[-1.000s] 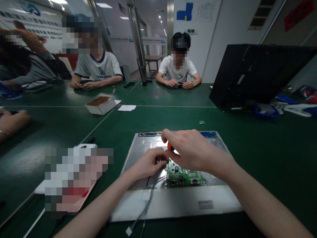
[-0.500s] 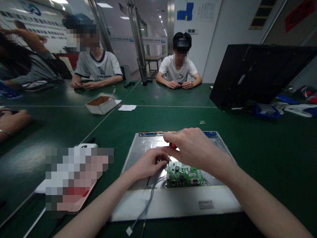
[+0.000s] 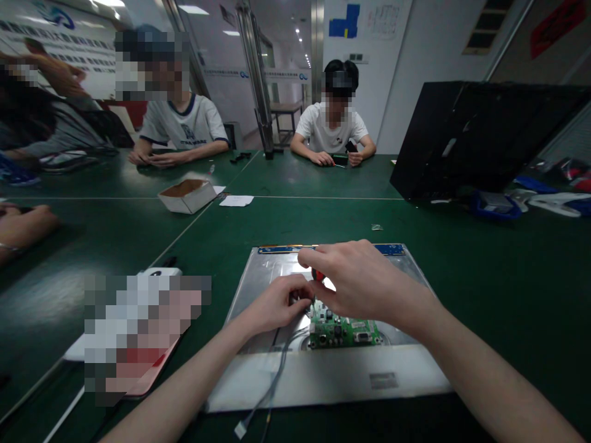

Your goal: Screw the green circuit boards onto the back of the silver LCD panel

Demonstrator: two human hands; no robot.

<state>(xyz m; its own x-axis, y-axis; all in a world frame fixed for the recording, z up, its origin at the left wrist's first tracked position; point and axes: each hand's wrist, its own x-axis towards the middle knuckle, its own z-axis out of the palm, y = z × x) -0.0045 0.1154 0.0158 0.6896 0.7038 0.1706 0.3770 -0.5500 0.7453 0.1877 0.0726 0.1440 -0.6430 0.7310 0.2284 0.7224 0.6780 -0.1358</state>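
A display panel [image 3: 323, 375] lies before me, its metal back up, with a green circuit board [image 3: 344, 332] on its middle. My right hand [image 3: 362, 277] is above the board's upper edge, its fingers around the red and black handle of a screwdriver [image 3: 317, 274]. Down at the board's upper left corner, my left hand [image 3: 284, 301] is closed in a pinch; what lies between its fingertips is hidden. The screwdriver's tip is hard to make out between the hands. A grey cable [image 3: 282, 363] with a white plug runs from beside the board over the panel's near edge.
Left of the panel lie phone-like slabs [image 3: 157, 369], partly blurred out. Farther off are an open cardboard box [image 3: 188, 197] and a paper slip [image 3: 236, 200]. A large black monitor housing [image 3: 480, 141] stands at right. Two people [image 3: 330, 126] sit across the green table [image 3: 314, 215].
My right hand has shifted slightly left and its fingers have loosened around the screwdriver handle. My left hand stays at the board's corner. The person opposite has raised a dark object.
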